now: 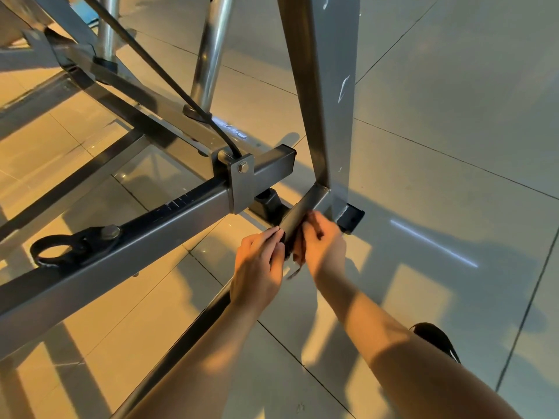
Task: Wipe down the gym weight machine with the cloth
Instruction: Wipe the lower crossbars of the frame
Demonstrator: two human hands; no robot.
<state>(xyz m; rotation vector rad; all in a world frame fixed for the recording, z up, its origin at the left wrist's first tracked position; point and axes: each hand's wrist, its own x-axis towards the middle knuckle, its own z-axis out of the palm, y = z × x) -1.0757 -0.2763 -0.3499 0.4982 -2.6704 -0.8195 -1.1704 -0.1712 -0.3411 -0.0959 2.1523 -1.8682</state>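
Note:
The grey steel frame of the weight machine [320,95] stands on the tiled floor. A low base bar [302,207] runs toward me from the foot of the tall upright. A dark cloth [292,252] is wrapped around this bar, mostly hidden between my hands. My left hand [258,270] grips the cloth from the bar's left side, fingers curled. My right hand [323,243] pinches the cloth on the bar's right side, near the welded corner.
A thick horizontal beam [121,255] with a bolt and a black strap loop [57,252] crosses on the left. Chrome tubes [211,49] and a black cable [169,83] rise behind it. A black foot cap [352,219] sits at the upright's base. My dark shoe [435,337] rests at right.

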